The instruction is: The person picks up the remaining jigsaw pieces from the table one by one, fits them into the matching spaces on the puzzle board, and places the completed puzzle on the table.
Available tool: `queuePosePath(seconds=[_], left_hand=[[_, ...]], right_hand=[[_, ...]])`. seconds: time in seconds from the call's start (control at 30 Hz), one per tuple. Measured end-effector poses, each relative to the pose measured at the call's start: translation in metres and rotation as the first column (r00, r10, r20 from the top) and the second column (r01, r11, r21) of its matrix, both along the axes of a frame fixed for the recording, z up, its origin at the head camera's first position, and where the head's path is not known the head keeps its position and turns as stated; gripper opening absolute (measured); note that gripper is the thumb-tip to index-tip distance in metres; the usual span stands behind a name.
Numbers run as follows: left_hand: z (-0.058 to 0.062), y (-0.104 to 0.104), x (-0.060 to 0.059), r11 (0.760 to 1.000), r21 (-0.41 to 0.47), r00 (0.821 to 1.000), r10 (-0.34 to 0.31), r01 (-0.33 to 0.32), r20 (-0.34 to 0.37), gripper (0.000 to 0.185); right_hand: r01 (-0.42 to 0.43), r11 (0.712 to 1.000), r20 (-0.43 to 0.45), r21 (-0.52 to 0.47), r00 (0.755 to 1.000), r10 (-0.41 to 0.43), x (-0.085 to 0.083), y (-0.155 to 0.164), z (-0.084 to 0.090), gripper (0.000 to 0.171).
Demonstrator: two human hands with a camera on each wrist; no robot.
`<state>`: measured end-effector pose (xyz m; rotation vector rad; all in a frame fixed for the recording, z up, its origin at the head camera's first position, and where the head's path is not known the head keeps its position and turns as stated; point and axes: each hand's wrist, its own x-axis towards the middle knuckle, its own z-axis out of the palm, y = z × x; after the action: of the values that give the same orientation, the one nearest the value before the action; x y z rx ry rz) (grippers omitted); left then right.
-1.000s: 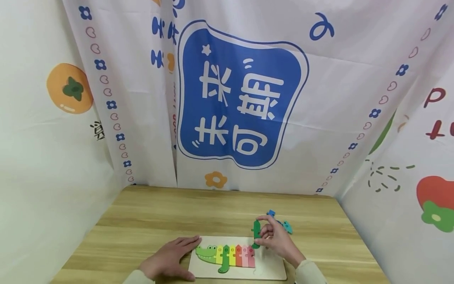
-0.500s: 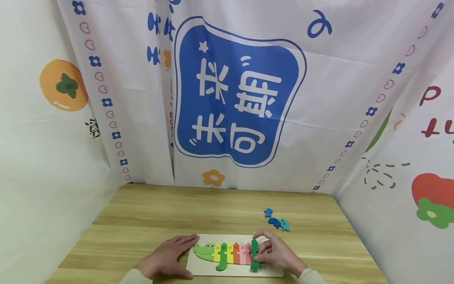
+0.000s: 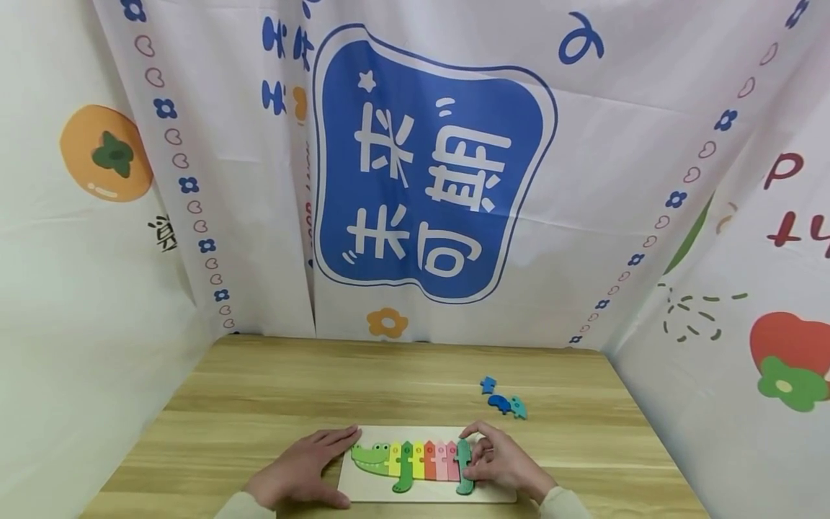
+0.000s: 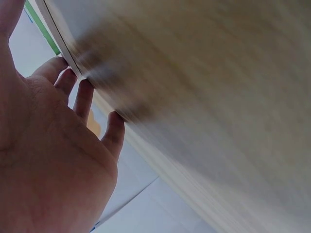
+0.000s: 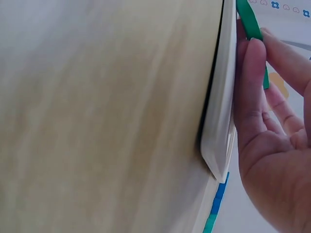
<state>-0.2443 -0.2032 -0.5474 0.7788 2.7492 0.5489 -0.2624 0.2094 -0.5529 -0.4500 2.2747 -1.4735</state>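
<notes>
A white puzzle board (image 3: 496, 493) lies at the table's near edge and carries a crocodile made of coloured pieces (image 3: 415, 463). My right hand (image 3: 498, 461) pinches the dark green piece (image 3: 463, 466) at the right end of the row, down in the board. In the right wrist view the thumb and fingers of the right hand (image 5: 265, 97) close on that green piece (image 5: 249, 22) beside the board's edge (image 5: 221, 121). My left hand (image 3: 303, 470) lies flat on the wood, fingertips at the board's left edge. The left wrist view shows the left hand (image 4: 58, 155) spread, holding nothing.
Two blue pieces (image 3: 488, 384) (image 3: 498, 402) and a teal one (image 3: 519, 409) lie loose on the wooden table (image 3: 292, 389), behind and right of the board. Printed cloth (image 3: 428, 166) hangs round the table on three sides.
My right hand has brought the dark green piece down from above the board and set it into the row's right end. The left hand has stayed put.
</notes>
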Motion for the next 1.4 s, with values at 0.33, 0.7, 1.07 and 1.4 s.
queuePosePath(seconds=[0.33,0.7,1.07,1.4], left_hand=[[-0.0015,-0.0013,-0.0013,1.000,0.002,1.000,-0.004,0.004,-0.005,0.110],[0.0002,-0.0008,0.0005,1.000,-0.014,1.000,0.000,0.000,0.000,0.110],[0.0019,0.0012,0.0003,1.000,-0.008,1.000,0.001,-0.001,0.002,0.110],[0.0008,0.0003,-0.0003,1.000,-0.005,1.000,-0.006,0.006,-0.005,0.110]], right_hand=[[0.030,0.999,-0.006,0.045,1.000,-0.030,-0.0002,-0.0018,-0.0006,0.054],[0.052,0.993,-0.041,0.102,0.998,-0.048,-0.0008,-0.0046,-0.0002,0.055],[0.064,0.989,-0.048,0.133,0.997,-0.058,-0.0031,-0.0065,-0.0024,0.058],[0.065,0.984,-0.069,0.166,0.996,-0.054,-0.0006,-0.0072,0.0006,0.059]])
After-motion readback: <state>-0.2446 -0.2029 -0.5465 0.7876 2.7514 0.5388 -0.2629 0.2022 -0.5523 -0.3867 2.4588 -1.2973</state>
